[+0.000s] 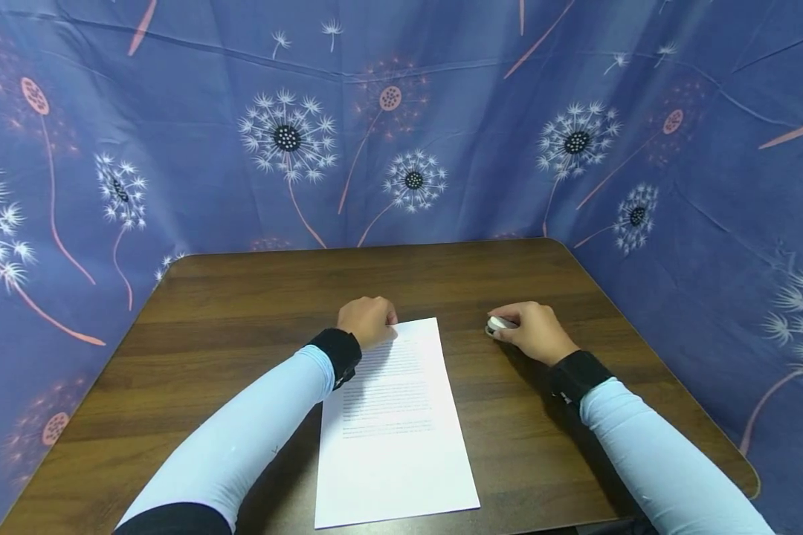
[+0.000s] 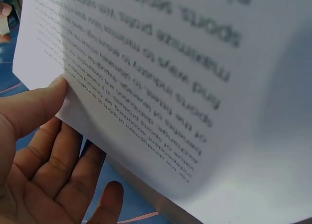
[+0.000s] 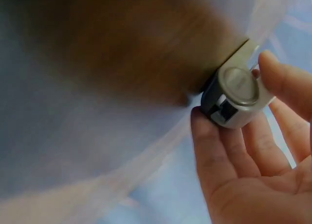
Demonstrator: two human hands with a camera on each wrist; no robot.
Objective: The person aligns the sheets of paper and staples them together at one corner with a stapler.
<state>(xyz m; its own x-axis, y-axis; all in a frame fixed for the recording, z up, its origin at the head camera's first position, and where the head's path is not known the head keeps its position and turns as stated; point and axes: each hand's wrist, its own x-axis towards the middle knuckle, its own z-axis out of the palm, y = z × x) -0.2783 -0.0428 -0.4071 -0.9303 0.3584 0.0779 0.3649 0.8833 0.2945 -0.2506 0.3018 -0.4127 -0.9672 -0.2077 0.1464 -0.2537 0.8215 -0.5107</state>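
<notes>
A printed sheet of paper (image 1: 395, 431) lies lengthwise on the brown wooden table (image 1: 241, 312) in front of me. My left hand (image 1: 368, 319) sits curled at the sheet's top left corner. In the left wrist view the thumb (image 2: 34, 104) meets the edge of the paper (image 2: 170, 63), and the fingertips (image 2: 73, 151) disappear behind it, pinching the corner. To the right of the sheet, my right hand (image 1: 535, 331) holds a small round grey-and-dark stamp-like object (image 1: 500, 325) on the table. The right wrist view shows that object (image 3: 236, 94) pinched between thumb and fingers (image 3: 214, 146).
A blue curtain (image 1: 408, 111) printed with dandelions encloses the table at the back and on both sides. Bare wood shows to the left of the paper, behind both hands, and out to the rounded right corner (image 1: 743, 475).
</notes>
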